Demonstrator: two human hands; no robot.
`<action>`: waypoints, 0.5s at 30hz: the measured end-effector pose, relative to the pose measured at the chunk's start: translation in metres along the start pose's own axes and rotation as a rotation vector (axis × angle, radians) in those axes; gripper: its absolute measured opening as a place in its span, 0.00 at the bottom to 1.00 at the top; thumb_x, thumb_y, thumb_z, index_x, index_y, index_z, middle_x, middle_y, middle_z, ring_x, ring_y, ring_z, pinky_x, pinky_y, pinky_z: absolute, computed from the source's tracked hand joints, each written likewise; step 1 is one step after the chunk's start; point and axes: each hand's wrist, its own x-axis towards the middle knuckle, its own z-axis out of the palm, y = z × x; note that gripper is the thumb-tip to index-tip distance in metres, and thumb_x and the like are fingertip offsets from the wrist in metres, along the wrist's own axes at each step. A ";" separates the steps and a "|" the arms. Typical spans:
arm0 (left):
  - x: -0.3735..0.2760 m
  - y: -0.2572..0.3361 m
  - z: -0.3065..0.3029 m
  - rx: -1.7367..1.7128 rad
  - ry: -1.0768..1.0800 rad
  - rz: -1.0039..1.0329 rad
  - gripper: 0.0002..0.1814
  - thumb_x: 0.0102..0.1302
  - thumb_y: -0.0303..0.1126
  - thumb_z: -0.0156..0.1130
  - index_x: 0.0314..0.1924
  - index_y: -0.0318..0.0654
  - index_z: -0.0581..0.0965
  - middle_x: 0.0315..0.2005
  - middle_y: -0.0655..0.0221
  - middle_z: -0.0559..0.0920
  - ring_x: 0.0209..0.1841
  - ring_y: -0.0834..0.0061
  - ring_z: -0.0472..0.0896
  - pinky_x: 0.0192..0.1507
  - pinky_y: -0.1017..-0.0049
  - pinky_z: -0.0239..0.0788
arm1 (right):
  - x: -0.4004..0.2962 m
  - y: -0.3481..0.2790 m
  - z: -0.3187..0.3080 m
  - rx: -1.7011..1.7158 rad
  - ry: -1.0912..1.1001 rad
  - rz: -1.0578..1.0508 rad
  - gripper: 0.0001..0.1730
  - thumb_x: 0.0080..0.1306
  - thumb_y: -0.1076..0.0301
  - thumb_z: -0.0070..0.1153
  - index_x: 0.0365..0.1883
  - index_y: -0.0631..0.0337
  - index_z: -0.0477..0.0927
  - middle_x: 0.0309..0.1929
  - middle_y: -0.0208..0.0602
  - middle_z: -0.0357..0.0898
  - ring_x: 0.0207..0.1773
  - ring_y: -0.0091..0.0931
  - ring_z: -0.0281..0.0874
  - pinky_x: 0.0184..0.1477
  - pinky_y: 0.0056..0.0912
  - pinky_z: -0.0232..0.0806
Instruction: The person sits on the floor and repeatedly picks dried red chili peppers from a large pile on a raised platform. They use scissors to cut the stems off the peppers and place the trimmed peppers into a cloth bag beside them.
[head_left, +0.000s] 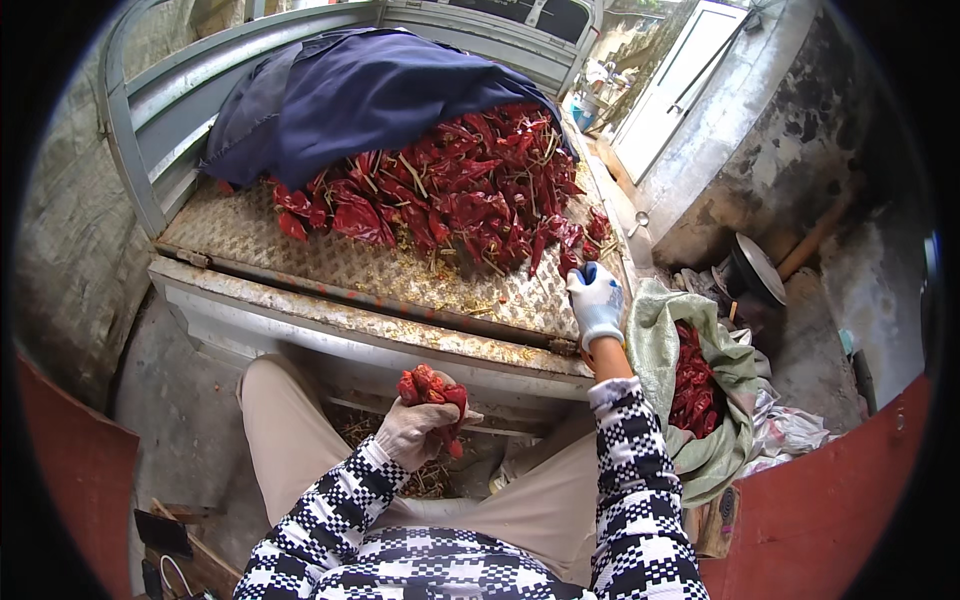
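Note:
My left hand (415, 433), in a pale work glove, grips a small bunch of dried red chili peppers (424, 384) above my lap. At the near right corner of a truck bed (247, 229), my right hand (598, 298) wears a white knit glove with blue coating. Its fingers are curled beside red peppers at the edge of a large pile of dried red chili peppers (457, 199); whether they hold one is hidden. A dark blue cloth (375, 90) covers the back of the pile. Loose stems and yellow seeds lie scattered on the bed.
Right of my arm stands an open green woven sack (660, 322) with red peppers inside (694, 382). The lowered tailgate (360, 330) crosses before my knees. Stems litter the floor (427, 480) between my legs. A lidded pot (756, 268) sits by the stained wall at right.

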 end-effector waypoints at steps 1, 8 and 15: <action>0.000 -0.001 0.001 -0.065 -0.009 0.029 0.18 0.57 0.17 0.65 0.45 0.42 0.71 0.36 0.65 0.79 0.39 0.68 0.82 0.42 0.66 0.80 | -0.013 -0.005 -0.007 0.045 0.016 -0.021 0.14 0.58 0.58 0.59 0.29 0.62 0.79 0.28 0.47 0.80 0.31 0.40 0.78 0.37 0.41 0.68; -0.001 -0.001 0.001 -0.174 -0.017 -0.089 0.17 0.63 0.27 0.62 0.52 0.30 0.74 0.42 0.62 0.81 0.46 0.64 0.80 0.53 0.63 0.73 | -0.154 -0.053 -0.029 0.355 0.052 -0.422 0.10 0.55 0.70 0.65 0.34 0.63 0.81 0.28 0.45 0.80 0.28 0.37 0.79 0.35 0.35 0.71; -0.003 -0.002 0.012 -0.258 0.092 -0.127 0.19 0.68 0.29 0.54 0.57 0.27 0.73 0.52 0.55 0.79 0.54 0.60 0.80 0.59 0.57 0.72 | -0.194 -0.066 0.005 0.615 0.016 -0.314 0.08 0.62 0.75 0.61 0.38 0.66 0.79 0.28 0.35 0.78 0.28 0.25 0.76 0.33 0.28 0.70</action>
